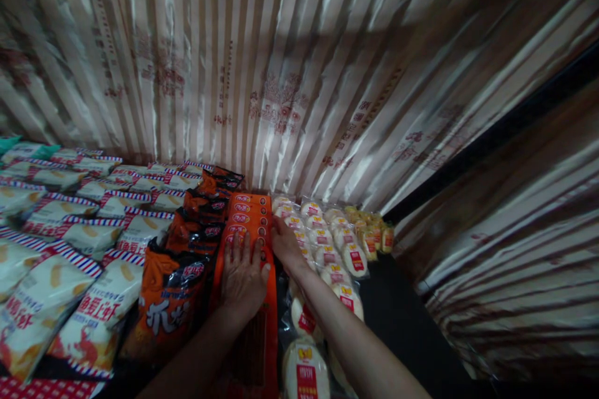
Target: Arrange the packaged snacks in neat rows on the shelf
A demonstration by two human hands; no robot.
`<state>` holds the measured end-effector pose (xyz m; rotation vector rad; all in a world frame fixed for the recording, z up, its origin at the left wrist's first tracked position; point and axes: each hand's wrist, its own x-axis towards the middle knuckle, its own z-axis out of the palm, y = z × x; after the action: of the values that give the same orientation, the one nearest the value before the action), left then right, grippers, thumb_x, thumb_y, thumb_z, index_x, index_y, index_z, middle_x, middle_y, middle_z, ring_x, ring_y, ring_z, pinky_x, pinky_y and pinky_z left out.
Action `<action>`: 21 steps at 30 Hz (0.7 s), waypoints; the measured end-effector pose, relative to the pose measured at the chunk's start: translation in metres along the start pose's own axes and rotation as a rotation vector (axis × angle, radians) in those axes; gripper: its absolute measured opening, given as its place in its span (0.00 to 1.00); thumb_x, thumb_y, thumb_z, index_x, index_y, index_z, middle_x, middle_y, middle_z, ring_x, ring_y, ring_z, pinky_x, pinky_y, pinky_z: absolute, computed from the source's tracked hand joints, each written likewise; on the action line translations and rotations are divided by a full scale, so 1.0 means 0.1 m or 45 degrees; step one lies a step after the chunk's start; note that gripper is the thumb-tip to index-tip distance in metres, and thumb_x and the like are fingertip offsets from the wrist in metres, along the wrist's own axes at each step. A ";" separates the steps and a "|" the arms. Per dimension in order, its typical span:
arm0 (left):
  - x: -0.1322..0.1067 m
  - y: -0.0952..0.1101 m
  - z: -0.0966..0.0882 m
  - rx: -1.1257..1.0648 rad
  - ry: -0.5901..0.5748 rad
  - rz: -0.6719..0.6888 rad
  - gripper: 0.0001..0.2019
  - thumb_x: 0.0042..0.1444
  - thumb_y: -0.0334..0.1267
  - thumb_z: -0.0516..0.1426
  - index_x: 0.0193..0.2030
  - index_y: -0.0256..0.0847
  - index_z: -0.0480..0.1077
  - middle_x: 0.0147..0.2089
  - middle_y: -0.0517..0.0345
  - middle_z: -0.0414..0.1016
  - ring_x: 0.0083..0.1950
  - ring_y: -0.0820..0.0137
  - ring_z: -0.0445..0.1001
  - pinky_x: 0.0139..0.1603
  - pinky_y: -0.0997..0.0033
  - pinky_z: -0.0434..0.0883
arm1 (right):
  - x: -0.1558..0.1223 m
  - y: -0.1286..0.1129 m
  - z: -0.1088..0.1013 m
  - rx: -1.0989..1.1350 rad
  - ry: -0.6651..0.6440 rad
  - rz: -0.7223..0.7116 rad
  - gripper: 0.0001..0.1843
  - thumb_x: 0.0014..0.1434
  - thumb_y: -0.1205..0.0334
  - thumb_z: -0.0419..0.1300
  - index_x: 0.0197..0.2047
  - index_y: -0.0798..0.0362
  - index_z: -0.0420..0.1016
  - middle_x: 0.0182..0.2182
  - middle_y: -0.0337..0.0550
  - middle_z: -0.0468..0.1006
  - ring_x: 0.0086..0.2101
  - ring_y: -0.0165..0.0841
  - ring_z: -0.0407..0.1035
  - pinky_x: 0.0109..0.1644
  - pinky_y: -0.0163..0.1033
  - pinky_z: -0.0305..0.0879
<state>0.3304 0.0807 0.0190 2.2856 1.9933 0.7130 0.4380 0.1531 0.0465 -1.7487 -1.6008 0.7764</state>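
Observation:
A row of overlapping orange packets (pixel 253 199) runs away from me on the display surface. My left hand (pixel 243 277) lies flat on top of them, palm down with its fingers stretched out. My right hand (pixel 284 243) is at the right edge of the same row, fingers extended along the side and partly turned from view; I see nothing held in it. Just right of it are rows of clear-wrapped round white cakes (pixel 306 371) with red labels. To the left of my left hand stand black-and-orange snack bags (pixel 175 290).
White snack bags (pixel 93 312) with striped edges fill the left side. Small yellowish wrapped packs (pixel 369 237) stand at the right back, beside a bare black surface (pixel 397 299). A pleated printed curtain (pixel 281 75) hangs behind, and a dark bar (pixel 491 131) slants at right.

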 end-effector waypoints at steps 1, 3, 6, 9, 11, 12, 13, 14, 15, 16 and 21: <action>0.00 0.00 0.00 0.000 -0.004 -0.002 0.24 0.58 0.46 0.50 0.60 0.41 0.64 0.65 0.48 0.61 0.66 0.52 0.55 0.65 0.47 0.53 | 0.00 -0.02 -0.01 -0.102 -0.016 -0.031 0.22 0.59 0.69 0.46 0.55 0.52 0.68 0.50 0.47 0.75 0.49 0.34 0.69 0.54 0.39 0.63; -0.01 0.00 0.01 0.007 -0.007 -0.003 0.24 0.58 0.46 0.50 0.60 0.40 0.64 0.65 0.47 0.60 0.67 0.52 0.55 0.65 0.47 0.52 | -0.03 -0.06 -0.01 -0.320 -0.082 -0.130 0.21 0.59 0.70 0.48 0.53 0.53 0.70 0.49 0.49 0.76 0.49 0.35 0.70 0.53 0.38 0.64; -0.01 -0.01 0.03 0.031 0.015 0.017 0.24 0.59 0.45 0.50 0.59 0.39 0.65 0.64 0.47 0.61 0.67 0.53 0.53 0.67 0.48 0.49 | -0.11 -0.11 0.00 -0.626 -0.174 -0.279 0.21 0.59 0.70 0.50 0.54 0.58 0.69 0.53 0.55 0.72 0.52 0.38 0.66 0.55 0.39 0.62; -0.02 -0.03 0.05 0.048 0.025 0.035 0.24 0.58 0.46 0.52 0.60 0.39 0.65 0.64 0.47 0.61 0.67 0.53 0.53 0.67 0.49 0.48 | -0.19 -0.12 0.01 -0.816 -0.179 -0.395 0.22 0.61 0.69 0.47 0.56 0.63 0.68 0.57 0.57 0.67 0.58 0.40 0.59 0.62 0.41 0.55; -0.02 -0.03 0.05 0.057 0.015 0.036 0.25 0.58 0.46 0.52 0.60 0.39 0.64 0.64 0.46 0.61 0.67 0.53 0.53 0.67 0.49 0.49 | -0.22 -0.11 0.01 -0.870 -0.196 -0.465 0.22 0.62 0.70 0.45 0.57 0.65 0.67 0.56 0.57 0.68 0.59 0.38 0.58 0.66 0.41 0.47; -0.02 -0.03 0.05 0.062 0.008 0.035 0.25 0.58 0.46 0.52 0.60 0.38 0.64 0.64 0.45 0.60 0.67 0.53 0.53 0.67 0.49 0.49 | -0.22 -0.10 0.00 -0.882 -0.214 -0.490 0.22 0.61 0.71 0.45 0.56 0.65 0.68 0.56 0.57 0.69 0.59 0.37 0.59 0.67 0.41 0.45; -0.02 -0.02 0.05 0.066 0.001 0.033 0.25 0.59 0.46 0.51 0.61 0.38 0.64 0.64 0.44 0.60 0.68 0.52 0.52 0.67 0.49 0.49 | -0.21 -0.10 0.00 -0.887 -0.230 -0.505 0.22 0.61 0.72 0.45 0.56 0.65 0.68 0.55 0.57 0.70 0.58 0.37 0.60 0.67 0.41 0.44; -0.02 -0.02 0.04 0.067 -0.007 0.033 0.24 0.59 0.46 0.51 0.61 0.38 0.64 0.65 0.44 0.59 0.68 0.52 0.52 0.67 0.49 0.49 | -0.21 -0.09 -0.01 -0.889 -0.236 -0.506 0.22 0.60 0.72 0.45 0.55 0.66 0.69 0.54 0.57 0.71 0.57 0.37 0.61 0.67 0.40 0.45; -0.01 -0.02 0.03 0.068 -0.015 0.034 0.24 0.59 0.45 0.50 0.61 0.38 0.64 0.65 0.43 0.58 0.68 0.52 0.51 0.67 0.49 0.49 | -0.20 -0.09 -0.01 -0.890 -0.235 -0.498 0.22 0.60 0.72 0.45 0.55 0.66 0.69 0.54 0.57 0.71 0.57 0.37 0.62 0.66 0.40 0.47; -0.01 -0.02 0.02 0.067 -0.022 0.035 0.24 0.60 0.45 0.50 0.61 0.37 0.63 0.65 0.44 0.58 0.68 0.52 0.51 0.67 0.48 0.49 | -0.19 -0.10 -0.02 -0.891 -0.226 -0.485 0.22 0.60 0.72 0.46 0.55 0.66 0.69 0.54 0.58 0.71 0.56 0.37 0.62 0.65 0.40 0.48; 0.00 -0.01 0.01 0.045 -0.062 0.007 0.25 0.60 0.46 0.49 0.61 0.37 0.62 0.66 0.44 0.57 0.68 0.52 0.50 0.67 0.47 0.49 | -0.14 -0.16 -0.05 -0.907 -0.201 -0.472 0.25 0.60 0.71 0.48 0.60 0.69 0.63 0.56 0.58 0.68 0.57 0.38 0.61 0.63 0.39 0.52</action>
<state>0.3298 0.0807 0.0179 2.3056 1.9952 0.6212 0.4305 0.1394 0.0624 -1.7693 -2.4240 0.1623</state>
